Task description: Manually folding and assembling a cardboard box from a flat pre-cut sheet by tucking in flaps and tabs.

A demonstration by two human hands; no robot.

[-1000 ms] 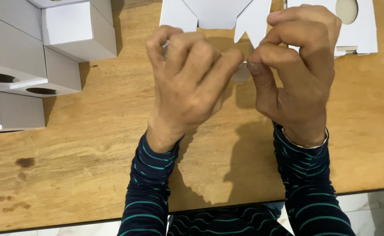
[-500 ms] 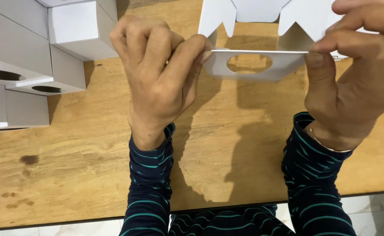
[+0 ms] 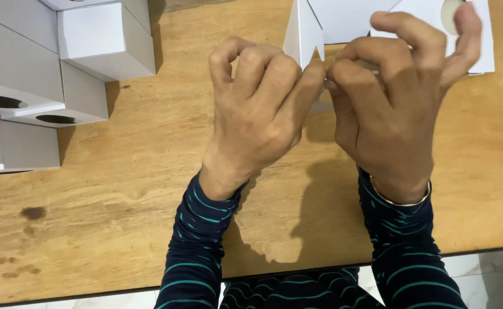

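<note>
Hands meet above bare wood: left hand and right hand pinch flat white cardboard; folded boxes sit far left.

Head view — single camera, steep downward look.
Close above the left hand and right hand, facing the wooden table — near edge along the bottom.

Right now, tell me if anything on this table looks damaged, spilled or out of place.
Nothing looks damaged or spilled. The left hand and right hand pinch a white cardboard piece between them. Folded white boxes sit stacked at the left. The only blemishes are dark stains on the wooden table.
</note>
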